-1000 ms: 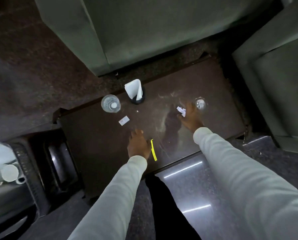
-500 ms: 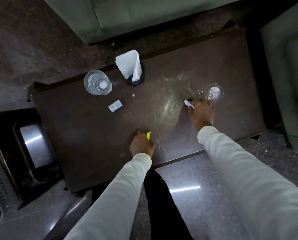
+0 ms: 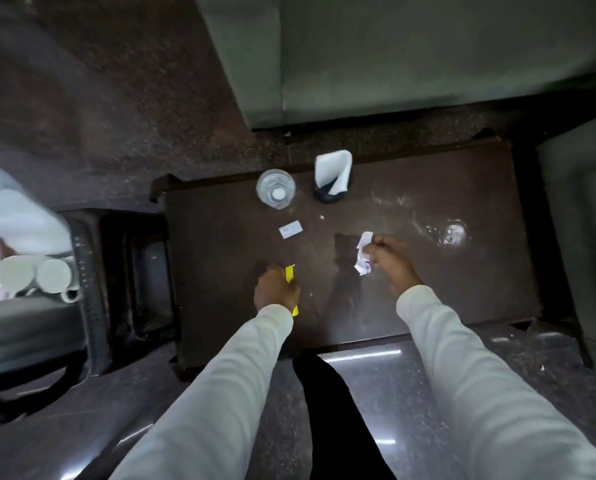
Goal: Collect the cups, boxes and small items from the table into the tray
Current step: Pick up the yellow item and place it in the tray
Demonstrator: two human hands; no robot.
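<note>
Dark brown table is standing between grey sofas; smears are showing on its top. A tray at far left is carrying white cups, blurred. Left hand is closing around a yellow strip, near the table's front edge. Right hand is pinching a crumpled white paper just above the surface. Clear glass and napkin holder are standing at the far edge, side by side. Small white packet is lying just in front of the glass; its print is too small to read.
</note>
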